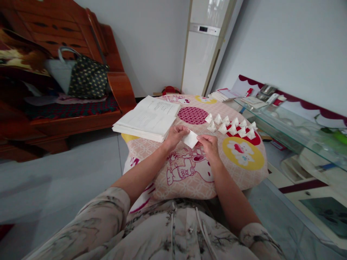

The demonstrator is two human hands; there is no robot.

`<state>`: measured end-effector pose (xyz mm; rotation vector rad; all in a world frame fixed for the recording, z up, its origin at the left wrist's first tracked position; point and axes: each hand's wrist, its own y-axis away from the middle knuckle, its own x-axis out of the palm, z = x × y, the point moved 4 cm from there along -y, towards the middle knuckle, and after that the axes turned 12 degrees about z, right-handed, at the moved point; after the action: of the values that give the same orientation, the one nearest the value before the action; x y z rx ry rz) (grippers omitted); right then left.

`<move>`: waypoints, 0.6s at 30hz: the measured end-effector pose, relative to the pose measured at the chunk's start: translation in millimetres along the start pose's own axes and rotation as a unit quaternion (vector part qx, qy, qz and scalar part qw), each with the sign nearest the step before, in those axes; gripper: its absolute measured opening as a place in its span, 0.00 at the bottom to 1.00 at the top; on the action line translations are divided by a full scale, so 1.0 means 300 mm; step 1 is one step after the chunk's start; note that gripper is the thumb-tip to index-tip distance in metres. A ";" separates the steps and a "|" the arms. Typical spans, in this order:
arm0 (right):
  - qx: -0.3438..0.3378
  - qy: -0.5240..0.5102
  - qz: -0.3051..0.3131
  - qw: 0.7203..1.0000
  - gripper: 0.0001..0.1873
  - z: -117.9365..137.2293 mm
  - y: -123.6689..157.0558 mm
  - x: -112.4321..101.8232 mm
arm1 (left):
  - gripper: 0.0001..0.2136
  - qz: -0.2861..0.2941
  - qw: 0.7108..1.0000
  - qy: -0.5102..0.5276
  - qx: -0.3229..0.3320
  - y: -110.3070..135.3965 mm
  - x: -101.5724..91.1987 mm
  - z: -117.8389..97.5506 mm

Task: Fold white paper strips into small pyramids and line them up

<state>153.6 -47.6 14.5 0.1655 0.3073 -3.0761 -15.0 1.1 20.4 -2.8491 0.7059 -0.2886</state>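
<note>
A small white piece of paper [191, 138] is held between both hands above a cushion-like surface with a pink cartoon-print cover [189, 169]. My left hand [175, 135] pinches its left edge with the fingers closed. My right hand [208, 145] grips its right side, fingers curled. Beyond the hands lie several small folded white paper shapes [233, 127] in two rows on the cover. An open book of white pages [148, 118] rests on the far left of the cover.
A wooden sofa [81, 72] with a patterned handbag [87, 77] stands at the left. A white standing air conditioner [202, 47] is at the back. A glass-topped table [292, 126] with cups and papers runs along the right. The floor is grey.
</note>
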 end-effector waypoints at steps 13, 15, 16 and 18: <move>-0.020 0.113 0.052 0.992 0.15 0.037 0.001 0.002 | 0.18 0.115 0.989 -0.088 0.009 -0.007 0.033 0.020; -0.022 0.082 0.043 0.995 0.14 0.032 0.000 -0.014 | 0.21 0.120 0.990 -0.075 0.012 0.000 0.034 0.009; -0.023 0.061 0.035 0.997 0.13 0.029 -0.001 -0.025 | 0.22 0.115 0.991 -0.062 0.016 0.004 0.031 0.000; -0.025 0.026 0.010 0.999 0.11 0.025 -0.001 -0.050 | 0.24 0.098 0.994 -0.036 0.029 0.012 0.021 -0.020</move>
<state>167.6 -48.1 23.4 0.2440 0.3811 -3.0447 -12.5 -5.9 26.2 -2.6941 0.9371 -0.1738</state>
